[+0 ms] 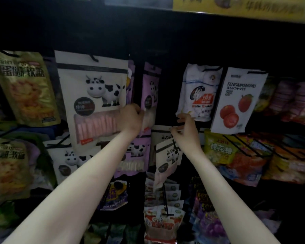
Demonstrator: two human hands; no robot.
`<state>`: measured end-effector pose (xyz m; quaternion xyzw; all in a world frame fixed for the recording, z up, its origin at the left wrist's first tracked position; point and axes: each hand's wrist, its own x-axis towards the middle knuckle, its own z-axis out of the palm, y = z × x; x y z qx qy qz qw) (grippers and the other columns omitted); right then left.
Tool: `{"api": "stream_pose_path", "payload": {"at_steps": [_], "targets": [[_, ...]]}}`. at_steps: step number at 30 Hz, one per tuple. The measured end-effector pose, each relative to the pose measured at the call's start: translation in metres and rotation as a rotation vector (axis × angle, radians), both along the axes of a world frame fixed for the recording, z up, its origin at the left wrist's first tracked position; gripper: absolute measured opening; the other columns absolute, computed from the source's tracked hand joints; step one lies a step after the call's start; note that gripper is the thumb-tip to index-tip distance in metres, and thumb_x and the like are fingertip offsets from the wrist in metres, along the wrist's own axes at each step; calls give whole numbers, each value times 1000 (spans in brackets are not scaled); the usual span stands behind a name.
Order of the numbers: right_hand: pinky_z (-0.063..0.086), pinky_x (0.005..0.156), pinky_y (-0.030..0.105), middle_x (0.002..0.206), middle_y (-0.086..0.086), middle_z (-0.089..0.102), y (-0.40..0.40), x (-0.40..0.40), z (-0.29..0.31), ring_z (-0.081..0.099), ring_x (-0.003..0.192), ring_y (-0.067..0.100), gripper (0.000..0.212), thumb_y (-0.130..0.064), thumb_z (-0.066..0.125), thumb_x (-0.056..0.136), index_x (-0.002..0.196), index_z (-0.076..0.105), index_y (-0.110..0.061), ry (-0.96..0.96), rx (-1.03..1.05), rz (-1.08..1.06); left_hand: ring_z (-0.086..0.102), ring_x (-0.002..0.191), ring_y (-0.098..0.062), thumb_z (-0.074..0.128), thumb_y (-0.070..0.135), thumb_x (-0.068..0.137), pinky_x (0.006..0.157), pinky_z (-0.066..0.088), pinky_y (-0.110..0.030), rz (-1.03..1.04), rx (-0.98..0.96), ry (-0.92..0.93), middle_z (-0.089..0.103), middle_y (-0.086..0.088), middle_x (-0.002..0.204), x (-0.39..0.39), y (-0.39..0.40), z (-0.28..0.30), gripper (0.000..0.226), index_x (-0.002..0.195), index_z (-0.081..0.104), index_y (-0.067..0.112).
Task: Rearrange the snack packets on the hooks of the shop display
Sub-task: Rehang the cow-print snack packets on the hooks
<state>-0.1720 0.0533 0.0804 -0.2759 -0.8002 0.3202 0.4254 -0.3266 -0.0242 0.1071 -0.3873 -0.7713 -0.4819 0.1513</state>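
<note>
A dark shop display holds snack packets on black hooks. My left hand (131,118) is closed on the lower edge of a purple cow packet (151,92) hanging in the upper row. A large white cow packet (93,101) with pink sticks hangs just left of it. My right hand (187,131) pinches the top of a small white cow packet (167,161), which hangs tilted below it. More cow packets, white (67,161) and purple (137,155), hang in the row beneath my arms.
Green-gold packets (23,87) hang at the left. A White Rabbit bag (199,92) and a white packet with red fruit (236,101) hang to the right, above colourful bags (236,155). Red and purple packets (164,222) hang lower down. A yellow sign (245,7) runs overhead.
</note>
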Motion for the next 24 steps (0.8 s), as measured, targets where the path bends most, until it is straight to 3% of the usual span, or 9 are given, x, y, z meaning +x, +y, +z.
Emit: {"api": "stream_pose_path", "payload": {"at_steps": [3,6,9,11,13,15,19,22,24], "targets": [[40,76,18,123,9,46,0,3,3,53,94,16,40,-11,59,88,124,40,-12,8,-1,30,45,59,-9,56,16,91,50,30,-23,-69,134,18,50,3,66,11,-14,7,13,79,56,11],[40,76,8,126,4,45,-2,1,15,50,103,12,52,-20,64,87,130,37,-14,64,-57,113,47,59,-4,56,14,90,54,34,-20,-203,250,-44,49,2,69,19,-40,29,15,75,52,13],[38,90,21,135,-3,38,-8,-4,30,43,116,10,71,-29,66,85,142,24,-21,152,-159,241,47,56,0,56,10,89,54,36,-14,-354,342,-224,49,1,67,28,-72,50,20,71,50,14],[38,101,29,146,-4,30,-10,-9,38,38,125,11,87,-34,70,81,148,15,-26,207,-196,301,48,64,-13,56,9,89,60,38,-25,-433,343,-282,48,-7,70,32,-92,55,18,73,49,12],[37,108,41,149,-5,32,-13,-13,45,36,133,11,96,-37,77,74,147,15,-32,268,-238,363,50,65,-17,56,13,91,59,42,-29,-515,360,-373,51,-7,71,34,-110,53,18,74,49,12],[40,107,44,143,-7,41,-18,-13,50,42,129,8,95,-27,79,72,146,20,-33,335,-281,428,55,58,-12,57,18,90,52,46,-22,-604,372,-467,56,1,68,31,-126,47,20,74,48,14],[32,106,15,140,-26,33,-32,13,58,32,128,-13,89,-19,74,76,145,21,-35,377,-108,440,64,63,-12,74,31,75,52,51,-22,-746,295,-613,65,2,76,18,-148,21,27,79,53,14],[16,100,-5,139,-39,21,-51,37,41,17,127,-24,85,-25,74,74,135,20,-50,232,70,467,68,89,-13,83,46,56,65,54,-21,-656,193,-612,70,5,101,12,-152,-14,58,103,59,21],[13,98,-7,135,-45,18,-58,40,12,14,125,-27,83,-21,72,79,132,18,-56,59,145,525,67,93,-9,77,33,68,65,54,-22,-551,204,-632,69,4,106,15,-148,-37,49,111,54,33]]}}
